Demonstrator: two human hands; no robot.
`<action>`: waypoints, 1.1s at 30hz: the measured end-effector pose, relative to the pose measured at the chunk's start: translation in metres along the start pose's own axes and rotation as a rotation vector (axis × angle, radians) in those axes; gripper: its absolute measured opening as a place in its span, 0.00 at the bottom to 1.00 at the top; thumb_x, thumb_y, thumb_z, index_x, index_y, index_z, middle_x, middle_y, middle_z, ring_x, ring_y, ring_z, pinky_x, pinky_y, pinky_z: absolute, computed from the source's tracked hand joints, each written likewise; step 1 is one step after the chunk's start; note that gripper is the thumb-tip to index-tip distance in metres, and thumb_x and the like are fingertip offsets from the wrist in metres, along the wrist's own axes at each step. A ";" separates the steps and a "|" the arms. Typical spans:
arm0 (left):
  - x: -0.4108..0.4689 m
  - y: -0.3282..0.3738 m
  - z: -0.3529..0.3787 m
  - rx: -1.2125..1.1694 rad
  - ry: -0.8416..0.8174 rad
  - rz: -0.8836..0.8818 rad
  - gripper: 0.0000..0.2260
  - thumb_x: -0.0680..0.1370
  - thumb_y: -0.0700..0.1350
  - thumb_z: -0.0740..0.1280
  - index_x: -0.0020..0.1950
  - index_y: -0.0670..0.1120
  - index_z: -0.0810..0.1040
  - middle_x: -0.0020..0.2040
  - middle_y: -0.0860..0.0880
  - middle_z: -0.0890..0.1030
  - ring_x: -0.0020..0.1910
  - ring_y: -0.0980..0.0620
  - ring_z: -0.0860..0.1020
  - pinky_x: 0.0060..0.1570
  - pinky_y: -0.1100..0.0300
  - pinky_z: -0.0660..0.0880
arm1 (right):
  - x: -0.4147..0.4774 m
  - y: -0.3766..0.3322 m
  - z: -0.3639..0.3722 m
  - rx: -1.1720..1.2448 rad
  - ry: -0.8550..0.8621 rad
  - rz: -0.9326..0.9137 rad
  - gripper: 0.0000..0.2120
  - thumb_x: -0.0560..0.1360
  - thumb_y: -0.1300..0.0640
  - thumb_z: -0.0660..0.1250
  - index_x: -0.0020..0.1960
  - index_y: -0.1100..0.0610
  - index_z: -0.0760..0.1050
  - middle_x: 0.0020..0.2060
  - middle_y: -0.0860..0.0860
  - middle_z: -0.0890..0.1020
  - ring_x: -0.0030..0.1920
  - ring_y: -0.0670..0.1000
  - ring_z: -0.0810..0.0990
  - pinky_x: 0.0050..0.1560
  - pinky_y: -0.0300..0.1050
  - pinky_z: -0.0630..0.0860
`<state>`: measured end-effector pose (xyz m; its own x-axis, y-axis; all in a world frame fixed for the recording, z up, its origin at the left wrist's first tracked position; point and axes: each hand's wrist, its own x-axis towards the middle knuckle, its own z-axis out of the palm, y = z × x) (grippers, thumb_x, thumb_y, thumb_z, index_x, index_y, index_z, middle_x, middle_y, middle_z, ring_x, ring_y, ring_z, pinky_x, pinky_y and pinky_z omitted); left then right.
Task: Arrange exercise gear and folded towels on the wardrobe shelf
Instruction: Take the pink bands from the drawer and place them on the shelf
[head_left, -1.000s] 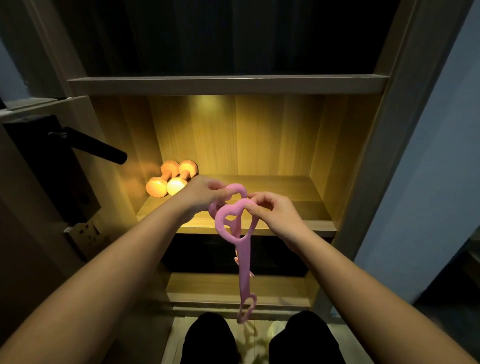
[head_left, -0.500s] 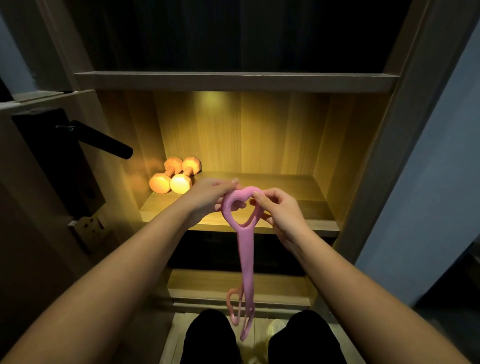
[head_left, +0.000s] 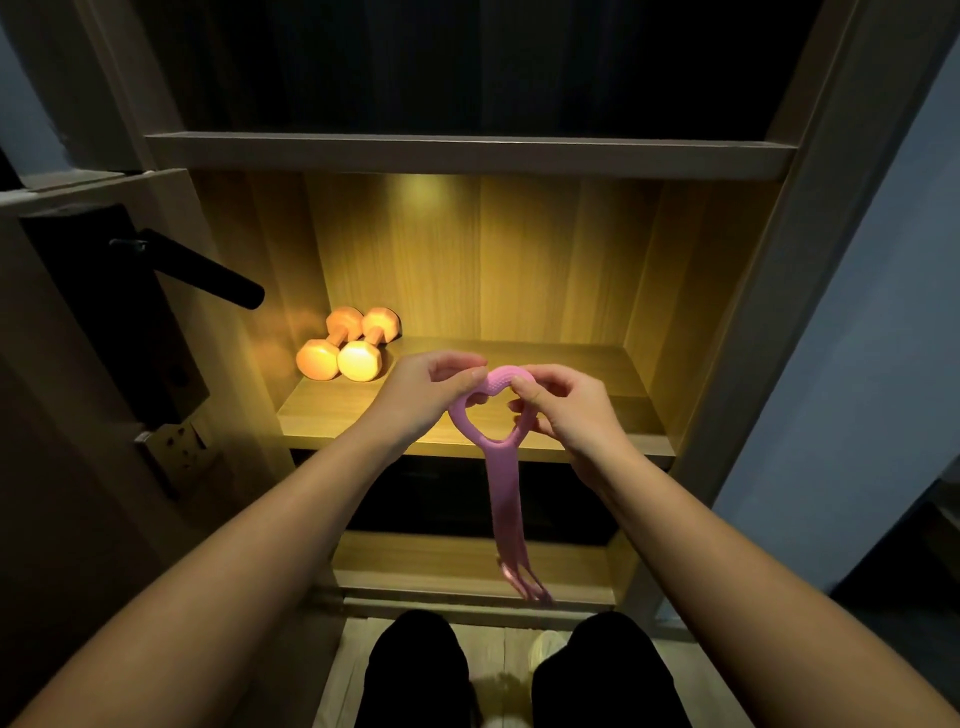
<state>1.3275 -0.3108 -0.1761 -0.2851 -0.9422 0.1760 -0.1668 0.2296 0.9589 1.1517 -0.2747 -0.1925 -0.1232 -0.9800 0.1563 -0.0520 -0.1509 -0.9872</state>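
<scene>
A pink rubber resistance band (head_left: 505, 488) with a loop handle at its top hangs in front of the lit wardrobe shelf (head_left: 467, 441). My left hand (head_left: 426, 392) pinches the left side of the loop's top. On the loop's right side, my right hand (head_left: 569, 410) pinches it with thumb and fingers. The band's strands dangle down to about knee height, their lower ends blurred. Two orange dumbbells (head_left: 347, 349) lie side by side at the shelf's back left corner. No towels are in view.
An open door with a black lever handle (head_left: 208, 273) stands at the left, close to my left forearm. Another shelf board (head_left: 467, 153) sits above the lit compartment, a lower shelf (head_left: 457, 566) below. My dark-trousered legs (head_left: 415, 670) show at the bottom.
The band has unfolded from a bunched double loop into one loop with its strands hanging straight down. Both hands have stayed at the loop's top.
</scene>
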 end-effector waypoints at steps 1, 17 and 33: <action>-0.001 -0.001 0.001 -0.004 0.003 0.008 0.04 0.77 0.48 0.70 0.50 0.54 0.80 0.41 0.59 0.85 0.42 0.57 0.84 0.36 0.72 0.75 | 0.001 -0.001 -0.001 0.027 0.009 -0.005 0.03 0.76 0.59 0.70 0.48 0.52 0.80 0.41 0.50 0.84 0.37 0.44 0.84 0.39 0.39 0.82; 0.009 0.003 -0.008 0.158 0.003 0.155 0.04 0.76 0.46 0.71 0.45 0.56 0.82 0.39 0.58 0.85 0.39 0.57 0.84 0.36 0.70 0.77 | 0.021 -0.032 -0.016 -0.376 -0.311 -0.029 0.08 0.74 0.54 0.71 0.51 0.54 0.81 0.40 0.50 0.85 0.42 0.47 0.85 0.40 0.37 0.81; 0.018 -0.083 0.063 0.375 0.031 0.024 0.13 0.75 0.48 0.69 0.56 0.49 0.71 0.44 0.55 0.75 0.42 0.55 0.75 0.38 0.62 0.74 | 0.045 -0.064 -0.033 -0.067 0.151 0.030 0.04 0.75 0.55 0.71 0.46 0.55 0.81 0.41 0.53 0.84 0.37 0.48 0.85 0.34 0.39 0.80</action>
<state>1.2766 -0.3317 -0.2666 -0.2653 -0.9410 0.2102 -0.4957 0.3201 0.8074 1.1170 -0.3051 -0.1216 -0.2734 -0.9524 0.1351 -0.1114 -0.1082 -0.9879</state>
